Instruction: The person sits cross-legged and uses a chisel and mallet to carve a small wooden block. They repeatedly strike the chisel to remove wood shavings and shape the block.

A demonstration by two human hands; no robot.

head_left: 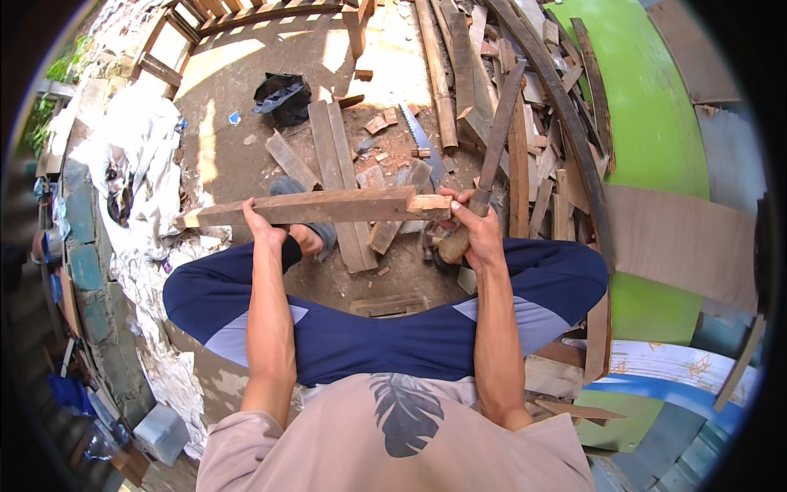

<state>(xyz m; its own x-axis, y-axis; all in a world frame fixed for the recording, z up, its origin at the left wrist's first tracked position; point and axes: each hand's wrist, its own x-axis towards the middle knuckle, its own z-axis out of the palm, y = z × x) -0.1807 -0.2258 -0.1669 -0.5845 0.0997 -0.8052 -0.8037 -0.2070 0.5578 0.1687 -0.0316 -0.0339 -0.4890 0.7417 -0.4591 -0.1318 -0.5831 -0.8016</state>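
Observation:
A long brown wooden beam (328, 207) lies level across in front of my lap. Its right end is cut down to a thinner, paler tongue (430, 203) of bare wood. My left hand (264, 228) grips the beam toward its left end. In my right hand (479, 234) is a machete, its dark blade (503, 123) pointing up and away from me. The worn wooden handle (453, 244) sticks out below that hand. My right thumb and fingertips also touch the tongue of the beam.
A handsaw (422, 139) lies on the ground beyond the beam, among planks (332, 148) and wood chips. Farther back sits a black plastic bag (283, 97). Scrap timber (541, 139) piles up at the right beside a green panel (656, 148). White sheeting (139, 164) covers the left.

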